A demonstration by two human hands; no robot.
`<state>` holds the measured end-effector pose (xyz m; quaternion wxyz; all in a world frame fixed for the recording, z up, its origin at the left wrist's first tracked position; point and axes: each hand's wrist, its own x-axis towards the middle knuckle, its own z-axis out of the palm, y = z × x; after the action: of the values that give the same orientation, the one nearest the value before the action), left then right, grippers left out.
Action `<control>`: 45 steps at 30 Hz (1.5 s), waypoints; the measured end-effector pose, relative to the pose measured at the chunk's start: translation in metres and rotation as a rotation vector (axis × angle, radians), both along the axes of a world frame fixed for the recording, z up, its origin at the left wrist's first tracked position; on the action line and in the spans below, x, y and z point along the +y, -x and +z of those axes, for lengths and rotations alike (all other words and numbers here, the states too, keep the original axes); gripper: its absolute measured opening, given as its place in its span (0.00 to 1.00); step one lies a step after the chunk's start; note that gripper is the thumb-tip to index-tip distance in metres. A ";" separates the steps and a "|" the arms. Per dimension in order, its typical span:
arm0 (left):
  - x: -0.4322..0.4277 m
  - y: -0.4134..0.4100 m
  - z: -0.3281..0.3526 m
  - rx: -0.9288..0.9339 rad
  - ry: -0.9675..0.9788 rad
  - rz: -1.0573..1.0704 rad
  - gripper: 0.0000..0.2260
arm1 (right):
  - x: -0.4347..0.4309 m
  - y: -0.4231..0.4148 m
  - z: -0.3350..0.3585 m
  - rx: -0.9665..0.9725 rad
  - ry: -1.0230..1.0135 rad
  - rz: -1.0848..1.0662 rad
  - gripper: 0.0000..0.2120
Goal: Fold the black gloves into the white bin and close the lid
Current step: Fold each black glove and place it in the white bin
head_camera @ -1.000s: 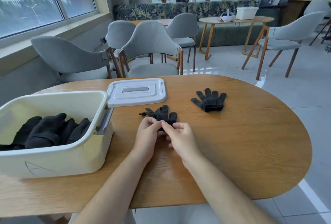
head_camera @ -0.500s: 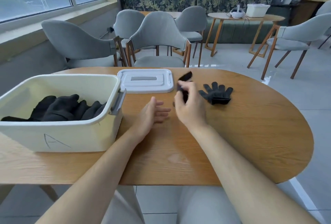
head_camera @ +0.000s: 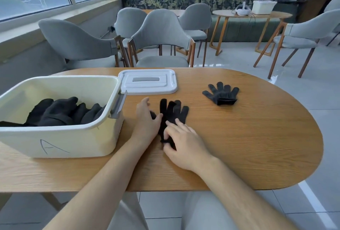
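A black glove (head_camera: 173,112) lies flat on the wooden table (head_camera: 253,137), its fingers pointing away from me. My left hand (head_camera: 145,121) rests open at the glove's left side, with the thumb touching it. My right hand (head_camera: 185,143) covers the cuff end and pinches the cuff between thumb and fingers. A second black glove (head_camera: 221,93) lies spread out farther right, untouched. The white bin (head_camera: 60,137), marked "A", stands open at the left and holds several folded black gloves (head_camera: 58,112). Its white lid (head_camera: 147,81) lies flat on the table behind the bin's right handle.
Grey chairs (head_camera: 161,36) stand along the table's far side. Another round table (head_camera: 252,15) with a white box stands at the back right. The table's rounded right end drops to tiled floor (head_camera: 322,101).
The glove that my right hand held up in the air now lies spread flat on the table. Both hands have come down onto it, the left at its side, the right on the cuff.
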<state>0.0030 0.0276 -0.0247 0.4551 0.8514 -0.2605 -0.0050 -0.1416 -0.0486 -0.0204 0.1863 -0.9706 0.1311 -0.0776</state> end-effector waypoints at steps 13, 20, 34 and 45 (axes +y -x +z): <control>0.001 0.006 -0.008 -0.214 -0.422 -0.597 0.23 | -0.020 0.018 -0.013 0.001 -0.080 0.131 0.21; 0.005 0.010 -0.010 -0.444 -0.419 -0.460 0.25 | -0.026 0.018 -0.011 -0.013 -0.023 0.007 0.23; 0.007 0.014 -0.011 -0.416 -0.454 -0.521 0.26 | -0.164 0.005 -0.002 -0.080 0.150 -0.687 0.25; -0.051 0.050 0.009 -0.538 -0.194 -0.534 0.14 | -0.129 0.019 -0.015 -0.428 0.008 -0.698 0.10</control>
<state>-0.0473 -0.0238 -0.0154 0.2706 0.7638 -0.5811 0.0755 -0.1611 -0.1773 -0.0355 0.1681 -0.8305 0.4106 -0.3367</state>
